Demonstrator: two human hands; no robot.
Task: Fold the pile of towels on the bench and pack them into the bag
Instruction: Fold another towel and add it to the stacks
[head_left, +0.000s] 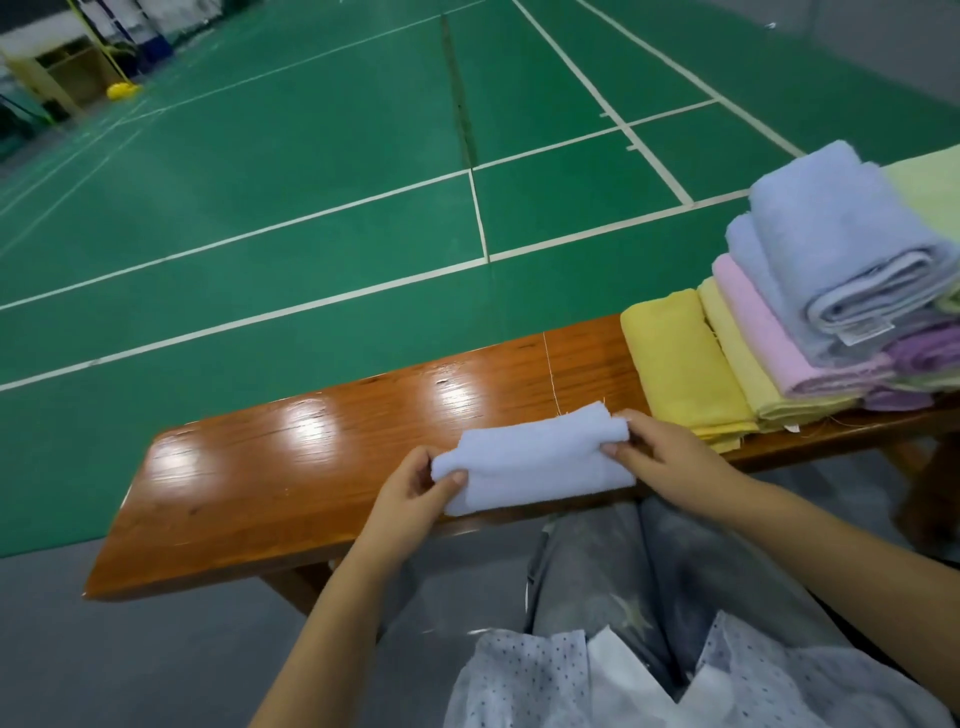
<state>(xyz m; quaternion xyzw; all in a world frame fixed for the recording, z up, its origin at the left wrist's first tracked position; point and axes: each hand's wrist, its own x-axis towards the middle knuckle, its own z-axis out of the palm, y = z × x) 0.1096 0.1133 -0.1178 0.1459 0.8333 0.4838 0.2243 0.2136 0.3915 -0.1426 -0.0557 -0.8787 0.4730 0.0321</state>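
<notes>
I'm mid-fold: my left hand and right hand each pinch an end of the pale blue towel on the worktop. Next it wants flattening; no bag visible.

Even overhead light glares in white patches off the glossy surface — court lines bow (wide-angle distortion), edges soft.

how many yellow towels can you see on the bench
2: a darker yellow towel lying flat at the pile's left edge, and a paler yellow towel partly overlapping it from the right, under the pink towel. Others may be hidden inside the pile.
</notes>
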